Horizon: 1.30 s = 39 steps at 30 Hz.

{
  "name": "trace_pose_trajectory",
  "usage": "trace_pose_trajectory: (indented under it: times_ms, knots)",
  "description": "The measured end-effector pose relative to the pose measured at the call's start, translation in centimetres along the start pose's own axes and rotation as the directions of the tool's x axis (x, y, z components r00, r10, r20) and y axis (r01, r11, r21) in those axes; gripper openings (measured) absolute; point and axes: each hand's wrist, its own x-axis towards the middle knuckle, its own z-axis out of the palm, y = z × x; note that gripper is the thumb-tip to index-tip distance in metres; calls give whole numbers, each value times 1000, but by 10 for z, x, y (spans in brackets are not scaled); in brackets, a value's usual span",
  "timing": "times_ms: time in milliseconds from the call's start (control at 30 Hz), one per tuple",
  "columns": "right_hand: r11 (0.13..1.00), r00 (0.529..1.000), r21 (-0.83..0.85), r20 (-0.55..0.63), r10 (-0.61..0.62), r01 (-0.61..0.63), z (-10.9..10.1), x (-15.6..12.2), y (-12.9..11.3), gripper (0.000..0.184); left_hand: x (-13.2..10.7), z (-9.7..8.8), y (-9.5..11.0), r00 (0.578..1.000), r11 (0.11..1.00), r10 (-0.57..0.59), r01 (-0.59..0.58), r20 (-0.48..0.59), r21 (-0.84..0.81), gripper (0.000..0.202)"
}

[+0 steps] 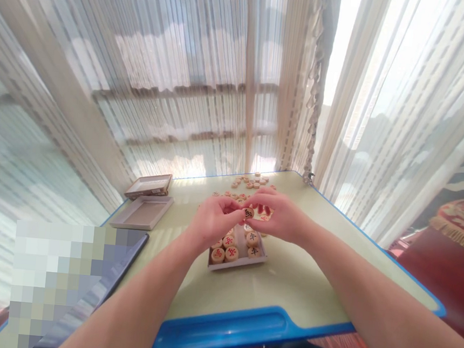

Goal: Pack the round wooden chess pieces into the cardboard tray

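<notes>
Both my hands meet over a small grey tray (237, 263) that holds several round wooden chess pieces with red and black characters. My left hand (211, 220) pinches a wooden piece (248, 213) with a dark character between thumb and forefinger. My right hand (280, 215) is curled beside it, its fingertips touching the same piece. More wooden pieces (251, 182) lie loose on the far part of the pale green table (295, 288).
A grey box lid (142, 212) and a second shallow box (148, 185) sit at the table's back left. A dark flat device (118, 272) lies at the left. The table has a blue raised rim (226, 328). Sheer curtains hang close behind and to the right.
</notes>
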Motion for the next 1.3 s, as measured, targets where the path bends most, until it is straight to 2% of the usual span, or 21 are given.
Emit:
trace_pose_trajectory:
  times_ms: [67, 133, 233, 267, 333, 467, 600, 733, 1067, 1300]
  knots:
    - [998, 996, 13, 69, 55, -56, -7, 0, -2, 21, -1, -1, 1, 1000, 1000, 15, -15, 14, 5, 21]
    - [988, 964, 46, 232, 130, -145, -14, -1, -4, 25, -2, -2, 1, 1000, 999, 24, -25, 12, 46, 20]
    - [972, 844, 43, 505, 178, -231, -21, -4, -7, 31, -3, -2, 1, 999, 993, 35, -33, -18, 109, 21]
    - [972, 808, 22, 561, 181, -234, -21, -5, -8, 31, -3, -2, 1, 999, 992, 42, -38, -29, 120, 22]
    - [974, 766, -29, 612, 195, -225, -20, -6, -10, 32, -4, -1, 2, 998, 990, 64, -61, -23, 127, 21]
    - [968, 733, -105, 636, 240, -227, -16, -7, -11, 34, -4, 1, 4, 994, 981, 106, -107, 14, 163, 20]
    - [966, 733, -116, 632, 250, -230, -14, -7, -9, 34, -4, 0, 4, 989, 966, 124, -102, -78, 238, 22]
    - [964, 734, -117, 628, 258, -238, -14, -7, -6, 34, -4, -1, 4, 982, 960, 149, -115, -119, 254, 23]
    - [957, 715, -115, 643, 275, -265, -13, -7, -4, 32, -5, -3, 6, 979, 953, 179, -147, -100, 264, 23]
    - [951, 719, -115, 631, 292, -286, -11, -7, -4, 30, -6, -3, 7, 976, 951, 194, -161, -103, 264, 24]
